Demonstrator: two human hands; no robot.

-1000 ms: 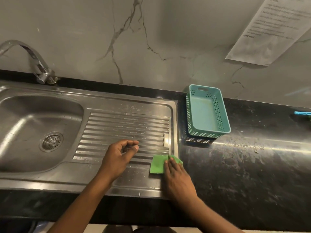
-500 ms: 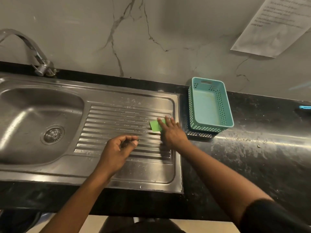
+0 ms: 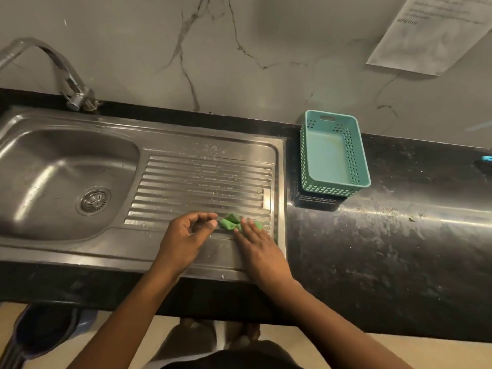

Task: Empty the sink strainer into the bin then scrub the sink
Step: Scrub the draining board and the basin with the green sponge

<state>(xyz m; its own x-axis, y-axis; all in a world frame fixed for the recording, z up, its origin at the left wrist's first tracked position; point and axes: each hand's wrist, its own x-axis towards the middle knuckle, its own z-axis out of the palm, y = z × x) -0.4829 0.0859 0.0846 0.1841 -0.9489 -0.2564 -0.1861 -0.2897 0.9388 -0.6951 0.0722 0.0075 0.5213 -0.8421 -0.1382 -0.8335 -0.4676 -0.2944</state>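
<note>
- Since half a second ago your right hand (image 3: pixel 259 249) has pulled the green pad (image 3: pixel 230 222) back from the far end of the ribbed drainboard (image 3: pixel 202 182) to its near edge. The left hand (image 3: pixel 186 235) has barely shifted.
- Right grip: fingers straight and flat, pressing the pad onto the ribs, not curled round it.
- Left grip: fingers curled, forefinger meeting the thumb, nothing visible inside. It sits just beside the pad.
- The pad lies bunched between the two hands, on the drainboard and not in the sink (image 3: pixel 66 155) bowl.
- The strainer (image 3: pixel 95 201) sits in the drain, well apart from both hands.
- Handling, judged: the pad looks thin, soft and light, and it crumples under pressure. Wet steel will let it slide, so press it flat with your fingertips or pinch a folded edge.
- Count: one pad, one strainer, one sink, one tap (image 3: pixel 64 67), one teal basket (image 3: pixel 330 187) on the counter (image 3: pixel 372 249) with what looks like a dark one (image 3: pixel 316 202) under it, and one paper sheet (image 3: pixel 426 30) on the wall.
</note>
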